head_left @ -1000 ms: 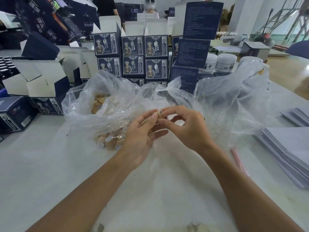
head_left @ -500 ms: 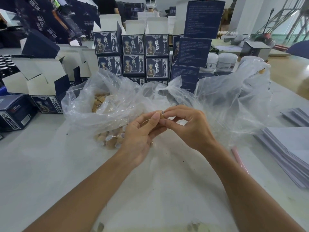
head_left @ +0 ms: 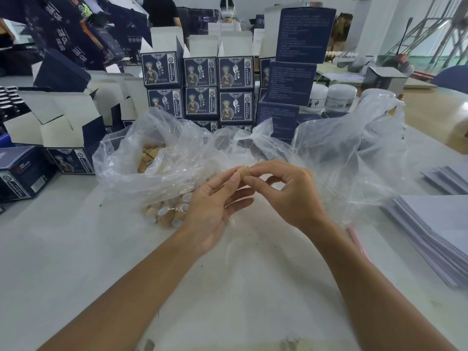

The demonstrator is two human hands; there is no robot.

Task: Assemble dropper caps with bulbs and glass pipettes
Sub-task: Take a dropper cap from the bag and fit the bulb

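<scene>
Together, both hands pinch one tan cap [head_left: 244, 171]
Left hand [head_left: 211, 209] and right hand [head_left: 286, 193] grip it above the plastic bag [head_left: 177, 153]

Bags [head_left: 342, 153] are thin clear plastic, crinkly and shiny. The caps [head_left: 167, 216] inside look like matt tan wood-grain with white plastic liners. Boxes [head_left: 200, 72] are printed navy cardboard, white inside. Table [head_left: 50, 249] is a smooth matt pale grey.
</scene>
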